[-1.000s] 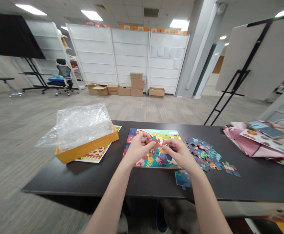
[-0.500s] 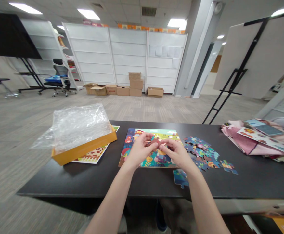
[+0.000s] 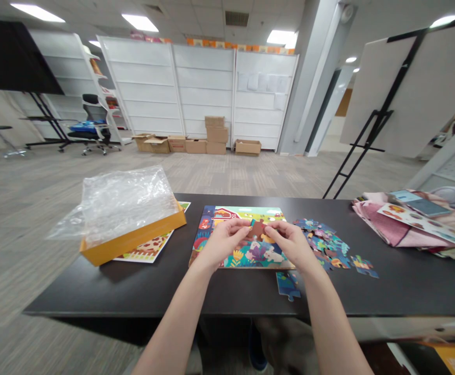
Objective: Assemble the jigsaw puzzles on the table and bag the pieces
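Between my two hands is a brown puzzle piece (image 3: 257,229), raised over a colourful picture board (image 3: 237,257) on the black table. My left hand (image 3: 227,238) pinches its left side, where a bit of teal shows. The fingers of my right hand (image 3: 288,240) are closed on its right side. A loose pile of puzzle pieces (image 3: 325,242) lies to the right of the board. One blue piece (image 3: 288,286) rests near the table's front edge, below the board, close to my right wrist.
At the left, a yellow box (image 3: 136,237) with clear plastic wrap (image 3: 128,200) sits on a printed sheet (image 3: 151,251). Pink cloths (image 3: 379,229) with a phone-like slab (image 3: 420,203) and a sticker sheet lie at the right of the table (image 3: 134,291).
My hands have spread slightly apart and the brown piece between them shows more fully. More of the board is visible. The view has shifted slightly.
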### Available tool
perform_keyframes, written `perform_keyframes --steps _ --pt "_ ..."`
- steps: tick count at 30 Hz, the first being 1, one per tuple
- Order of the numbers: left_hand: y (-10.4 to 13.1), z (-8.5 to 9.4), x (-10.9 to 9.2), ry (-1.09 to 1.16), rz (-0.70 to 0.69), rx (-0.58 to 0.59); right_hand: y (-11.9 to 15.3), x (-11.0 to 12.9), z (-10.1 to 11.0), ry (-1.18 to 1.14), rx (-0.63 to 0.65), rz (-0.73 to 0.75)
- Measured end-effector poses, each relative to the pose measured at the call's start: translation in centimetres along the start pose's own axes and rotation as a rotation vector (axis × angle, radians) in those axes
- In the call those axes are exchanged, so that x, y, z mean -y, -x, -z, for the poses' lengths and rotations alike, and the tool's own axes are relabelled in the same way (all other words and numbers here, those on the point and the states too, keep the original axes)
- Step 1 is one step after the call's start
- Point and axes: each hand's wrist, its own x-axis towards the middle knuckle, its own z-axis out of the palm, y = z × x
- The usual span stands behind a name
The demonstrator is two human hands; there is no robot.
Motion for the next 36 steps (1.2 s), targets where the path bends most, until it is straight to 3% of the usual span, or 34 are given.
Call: perform_keyframes --steps 8,14,20,29,31,36 --pt "-0.1 0.0 0.1 -0.057 0.005 0.002 -0.1 -0.3 0.2 -0.022 -0.008 -0.014" --pt "0.0 0.2 0.0 -0.097 -0.076 0.118 0.4 0.8 0.5 -0.082 0.023 -0.049" --pt "0.3 1.3 -0.8 -0.126 -0.053 0.062 0.3 0.5 0.2 -0.093 0.051 -0.015" --pt "0.7 2.7 -1.6 -0.180 -0.096 0.101 0.1 0.3 -1.3 0.085 0.129 0.087" --pt "0.7 3.3 -1.7 -0.205 -0.122 0.065 0.1 0.3 -1.4 0.087 0.132 0.080" --pt "1.1 7.0 -2.3 -0.332 -0.146 -0.229 0.0 -0.1 -0.3 0.092 0.054 0.013"
